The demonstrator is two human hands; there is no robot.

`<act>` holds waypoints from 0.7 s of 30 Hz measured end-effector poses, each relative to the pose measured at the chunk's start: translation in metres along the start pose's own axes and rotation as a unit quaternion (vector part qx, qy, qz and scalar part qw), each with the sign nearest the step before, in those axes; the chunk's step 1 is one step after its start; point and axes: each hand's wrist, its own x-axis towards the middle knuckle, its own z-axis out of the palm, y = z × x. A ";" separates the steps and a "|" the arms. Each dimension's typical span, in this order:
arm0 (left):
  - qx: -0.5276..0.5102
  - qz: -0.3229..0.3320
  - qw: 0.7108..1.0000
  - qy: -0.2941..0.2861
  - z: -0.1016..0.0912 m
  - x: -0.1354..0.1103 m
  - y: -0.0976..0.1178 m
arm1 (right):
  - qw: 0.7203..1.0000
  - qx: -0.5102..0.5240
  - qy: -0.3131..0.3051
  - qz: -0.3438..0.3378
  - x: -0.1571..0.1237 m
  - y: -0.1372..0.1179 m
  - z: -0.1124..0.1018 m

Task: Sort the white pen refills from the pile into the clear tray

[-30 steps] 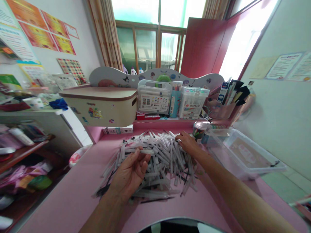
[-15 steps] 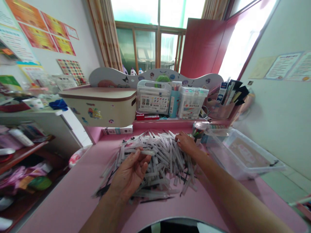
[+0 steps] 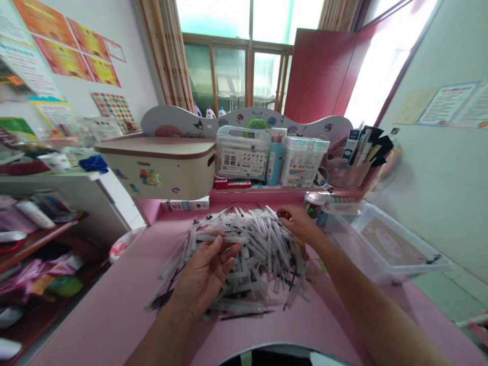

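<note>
My left hand [image 3: 208, 272] is palm up over the near left side of a heap, pinching a slim translucent plastic tube [image 3: 233, 239] between thumb and fingertips. The tube points to the right, its other fingers half curled below. Beneath lies a large pile of similar whitish tubes [image 3: 253, 264], some with thin black pieces among them. At the pile's far right edge is my right hand [image 3: 301, 223], its fingers bent together. What those fingertips hold, if anything, is too small to make out.
A clear plastic bin [image 3: 396, 254] stands at the right of the pink desk [image 3: 114, 315]. Behind the pile, a lidded beige box [image 3: 160, 170], marker cases [image 3: 242, 155] and a pen holder [image 3: 348, 170] line the shelf. A jar [image 3: 314, 203] stands beside my right hand.
My right hand has shifted slightly to the right along the pile's far edge. My left hand stays nearly in place, still pinching a tube.
</note>
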 end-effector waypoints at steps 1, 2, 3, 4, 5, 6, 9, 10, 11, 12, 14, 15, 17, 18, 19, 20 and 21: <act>0.007 0.006 1.000 -0.005 -0.001 0.000 -0.001 | 0.998 0.057 0.000 -0.004 -0.006 -0.009 -0.003; 0.013 0.011 1.000 -0.009 -0.002 0.000 -0.002 | 0.987 0.162 0.001 -0.003 -0.012 -0.019 -0.004; 0.018 0.016 1.000 -0.013 -0.002 0.001 -0.003 | 0.962 0.272 -0.006 0.000 -0.019 -0.029 -0.003; 0.022 0.020 0.999 -0.018 -0.003 0.001 -0.004 | 0.932 0.363 -0.009 0.001 -0.026 -0.040 -0.002; 0.026 0.024 0.999 -0.022 -0.003 0.001 -0.005 | 0.901 0.433 -0.014 0.002 -0.033 -0.050 0.001; 0.032 0.028 0.999 -0.027 -0.003 0.001 -0.006 | 0.876 0.481 -0.018 0.004 -0.039 -0.058 0.005; 0.053 0.044 0.997 -0.042 -0.001 0.000 -0.007 | 0.849 0.528 -0.006 0.010 -0.049 -0.073 0.015; 0.061 0.049 0.996 -0.047 -0.001 -0.001 -0.008 | 0.848 0.529 0.002 0.011 -0.051 -0.075 0.017; 0.067 0.054 0.995 -0.052 -0.001 -0.001 -0.008 | 0.848 0.530 0.009 0.010 -0.052 -0.076 0.019; 0.073 0.059 0.994 -0.058 -0.001 -0.001 -0.008 | 0.847 0.532 0.013 0.008 -0.052 -0.075 0.020; 0.082 0.065 0.992 -0.066 -0.001 -0.001 -0.009 | 0.843 0.537 0.013 0.000 -0.052 -0.075 0.020; 0.086 0.068 0.992 -0.068 -0.002 -0.001 -0.010 | 0.841 0.540 0.012 -0.002 -0.053 -0.074 0.020; 0.094 0.078 0.990 -0.070 -0.002 -0.001 -0.011 | 0.836 0.548 0.014 -0.002 -0.053 -0.075 0.020; 0.098 0.083 0.989 -0.071 -0.003 -0.001 -0.011 | 0.835 0.550 0.017 -0.002 -0.054 -0.075 0.019; 0.102 0.087 0.988 -0.071 -0.003 -0.001 -0.011 | 0.834 0.552 0.019 -0.002 -0.054 -0.076 0.019; 0.104 0.091 0.988 -0.072 -0.002 -0.001 -0.011 | 0.834 0.552 0.019 -0.002 -0.054 -0.077 0.019; 0.106 0.093 0.987 -0.073 -0.002 -0.002 -0.011 | 0.834 0.552 0.018 -0.003 -0.054 -0.078 0.018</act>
